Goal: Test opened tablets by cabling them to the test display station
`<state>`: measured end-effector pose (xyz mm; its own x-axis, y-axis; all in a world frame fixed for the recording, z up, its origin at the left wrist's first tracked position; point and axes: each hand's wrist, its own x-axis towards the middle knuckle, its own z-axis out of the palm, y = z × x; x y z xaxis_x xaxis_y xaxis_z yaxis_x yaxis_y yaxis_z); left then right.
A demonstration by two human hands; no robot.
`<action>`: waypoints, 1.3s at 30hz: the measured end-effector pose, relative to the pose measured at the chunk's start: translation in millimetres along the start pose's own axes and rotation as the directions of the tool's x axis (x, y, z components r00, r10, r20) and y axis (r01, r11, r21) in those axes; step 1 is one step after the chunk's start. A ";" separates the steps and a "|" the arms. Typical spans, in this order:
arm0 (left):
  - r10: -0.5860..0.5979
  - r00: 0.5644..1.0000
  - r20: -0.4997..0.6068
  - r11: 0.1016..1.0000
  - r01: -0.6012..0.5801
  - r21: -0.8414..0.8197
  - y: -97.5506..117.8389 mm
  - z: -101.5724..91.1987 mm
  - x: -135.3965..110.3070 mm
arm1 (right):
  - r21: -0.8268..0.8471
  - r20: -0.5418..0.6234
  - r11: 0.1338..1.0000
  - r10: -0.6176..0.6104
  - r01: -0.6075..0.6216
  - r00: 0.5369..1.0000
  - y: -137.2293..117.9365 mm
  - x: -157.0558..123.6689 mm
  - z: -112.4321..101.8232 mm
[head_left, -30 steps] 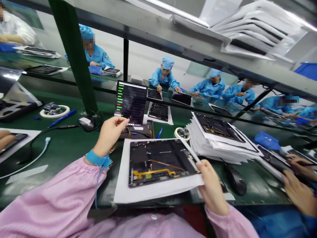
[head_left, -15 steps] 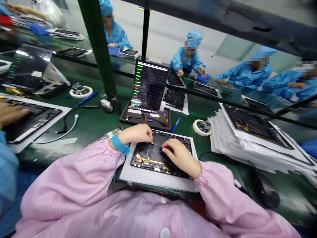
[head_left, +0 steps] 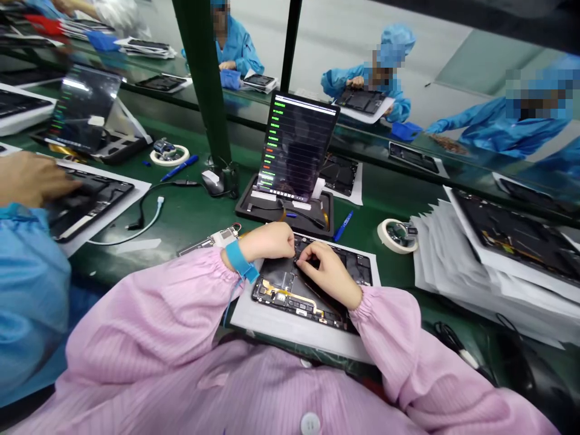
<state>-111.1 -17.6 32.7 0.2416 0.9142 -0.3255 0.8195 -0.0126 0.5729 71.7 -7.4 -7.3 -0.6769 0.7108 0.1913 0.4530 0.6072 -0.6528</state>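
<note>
An opened tablet housing (head_left: pixel 290 281), black with a gold flex cable (head_left: pixel 296 297) along its near edge, lies on a white sheet (head_left: pixel 272 323) in front of me. My left hand (head_left: pixel 274 239), with a blue wrist strap (head_left: pixel 242 261), is closed over the housing's far part. Its fingertips point down, and what they grip, if anything, is hidden. Just right of it, my right hand (head_left: pixel 330 272) pinches thumb and index finger together above the middle of the housing. Whatever sits in that pinch is too small to name.
Behind the housing, a lit screen (head_left: pixel 296 145) stands in a black tray (head_left: pixel 284 214). A blue pen (head_left: pixel 343 226) and a tape roll (head_left: pixel 397 235) lie to the right, near a paper-interleaved stack (head_left: pixel 453 260). A co-worker's hand (head_left: pixel 38 181) works at far left.
My right hand has come closer to my left, its thumb and index finger now together. The camera view has shifted. Across the bench, a co-worker has lifted a tablet housing on its sheet.
</note>
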 end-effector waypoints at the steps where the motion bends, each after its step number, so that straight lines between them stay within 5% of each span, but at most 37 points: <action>1: 0.006 1.000 0.010 1.000 -0.006 -0.004 0.3 -0.3 -0.2 | 0.004 0.000 1.000 0.001 -0.001 1.000 -0.2 0.2 0.2; 26: 0.077 0.995 0.067 0.996 -0.074 -0.044 4.4 -2.1 -5.1 | -0.019 0.011 0.999 0.044 -0.044 0.999 -0.3 0.3 0.7; 34: 0.079 0.994 -0.073 0.995 -0.083 -0.049 -2.1 12.7 2.2 | 0.003 -0.014 1.000 0.026 -0.026 1.000 2.5 -1.6 -0.2; 39: 0.199 0.979 -0.037 0.978 -0.201 -0.062 1.2 -0.1 2.9 | 0.049 -0.050 0.998 0.041 -0.039 0.998 8.2 -2.6 -0.7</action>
<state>-109.5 -15.0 32.5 0.3801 0.9079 -0.1767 0.7203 -0.1707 0.6723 77.6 -4.0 -12.7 -0.6275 0.7522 0.2010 0.4500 0.5611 -0.6948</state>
